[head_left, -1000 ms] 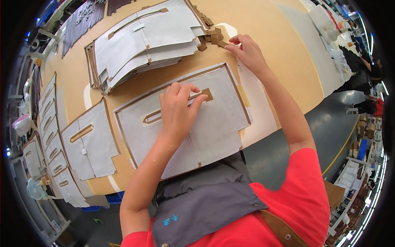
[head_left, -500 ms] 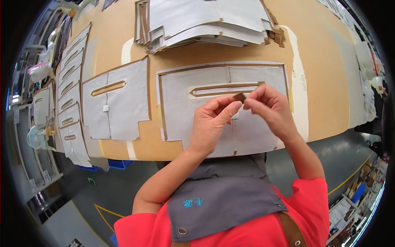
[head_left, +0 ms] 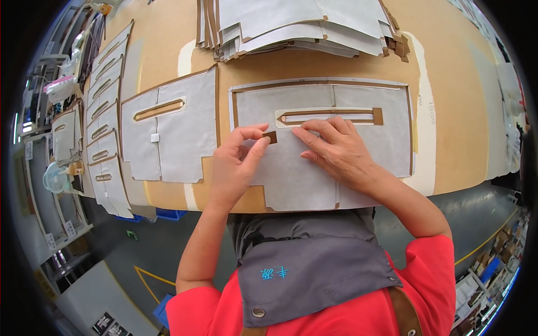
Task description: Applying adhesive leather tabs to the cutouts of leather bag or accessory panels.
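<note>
A pale grey panel (head_left: 291, 173) with brown edging lies before me on the tan worktop, crossed by a zippered slot (head_left: 319, 116) with a brown end piece (head_left: 378, 116). My left hand (head_left: 238, 162) pinches a small dark brown square (head_left: 270, 138) between thumb and fingertips, just below and left of the slot. My right hand (head_left: 333, 154) rests on the panel under the slot, fingers apart and slightly curved, with nothing visible in them. A similar panel (head_left: 185, 140), with a slot and a small white tab (head_left: 154, 138), lies to the left.
A stack of panels (head_left: 280, 28) and loose brown pieces (head_left: 400, 47) sit at the back. Overlapping smaller panels (head_left: 109, 145) run down the left side, near a teal fan (head_left: 55, 178). Blue bins (head_left: 171, 214) show under the table's near edge; shelving stands at both rims.
My right hand reached to the brown pieces, met my left hand over the panel, then moved down onto it. My left hand shifted left with the brown square. My view has turned forward.
</note>
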The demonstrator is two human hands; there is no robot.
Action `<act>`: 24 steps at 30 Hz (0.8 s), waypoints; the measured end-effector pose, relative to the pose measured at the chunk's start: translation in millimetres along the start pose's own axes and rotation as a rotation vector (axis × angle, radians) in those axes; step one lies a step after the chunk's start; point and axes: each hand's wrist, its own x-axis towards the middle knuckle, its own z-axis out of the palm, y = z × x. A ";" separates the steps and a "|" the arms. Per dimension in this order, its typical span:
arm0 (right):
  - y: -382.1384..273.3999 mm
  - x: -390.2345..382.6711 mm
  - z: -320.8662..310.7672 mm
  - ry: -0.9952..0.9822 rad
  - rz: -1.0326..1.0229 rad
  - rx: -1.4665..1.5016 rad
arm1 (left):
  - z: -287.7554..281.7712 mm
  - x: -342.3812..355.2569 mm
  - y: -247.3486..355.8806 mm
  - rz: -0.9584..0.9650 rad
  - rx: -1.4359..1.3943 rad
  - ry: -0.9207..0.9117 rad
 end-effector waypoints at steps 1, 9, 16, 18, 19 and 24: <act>1.4 -1.5 3.0 -0.002 0.002 0.002 | 1.4 0.8 1.6 0.036 0.114 -0.055; 3.2 -5.3 8.9 0.033 -0.047 -0.098 | 8.7 8.6 1.5 0.461 0.590 -0.138; 3.0 -6.3 10.2 0.066 -0.045 -0.102 | 13.9 10.4 6.3 0.377 0.447 -0.042; 1.8 -5.6 8.0 0.053 -0.044 -0.113 | 12.0 16.2 -0.8 0.291 0.374 -0.022; 1.7 -5.8 7.6 0.055 -0.041 -0.109 | 11.3 20.4 -1.0 0.206 0.298 0.005; 3.4 -7.1 10.8 0.060 -0.043 -0.094 | 7.3 42.1 18.9 -0.185 0.141 -0.092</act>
